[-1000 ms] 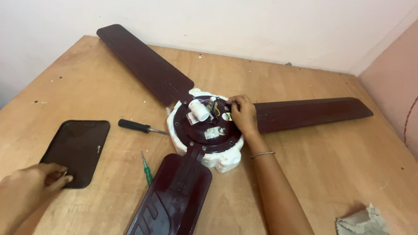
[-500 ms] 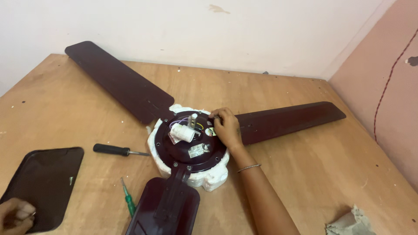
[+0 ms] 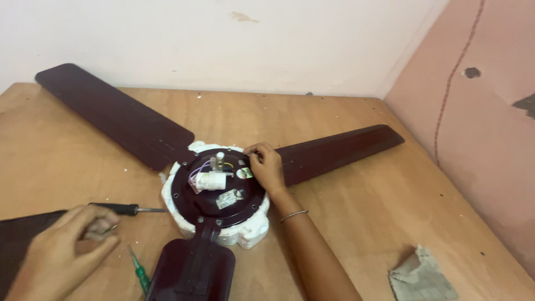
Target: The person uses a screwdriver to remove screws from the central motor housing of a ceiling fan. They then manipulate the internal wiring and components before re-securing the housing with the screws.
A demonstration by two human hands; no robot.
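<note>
Three dark maroon blades splay out from a ceiling fan motor housing, which lies flat w/ its dark round plate facing up on a wooden table. Housing sits in a white foam cradle, prob. so the rounded underside doesn't rock or roll. Blades resting on the table keep it level too.

Right hand is on the plate's right rim, fingers curled, fingertips pressing near a small round sticker; palm down, holding nothing that shows. It looks like a steadying hand, pinning the housing so it won't spin. Thin bangle on that wrist.

Left hand is low at the left edge of the view, fingers pinched together around sth small; can't tell what, too blurred. It hovers just over the black handle of a screwdriver, whose shaft points toward the foam. A second screwdriver, green-handled, lies just beside the near blade, tip away from the person. Both tools are kept close to the motor, within easy reach.

On the plate: a white cylindrical capacitor w/ thin wires looping to the centre shaft, plus a small label plate.

A dark flat panel lies at far left, partly under the left arm. A crumpled grey rag sits well apart at lower right, near the pink wall.
</note>
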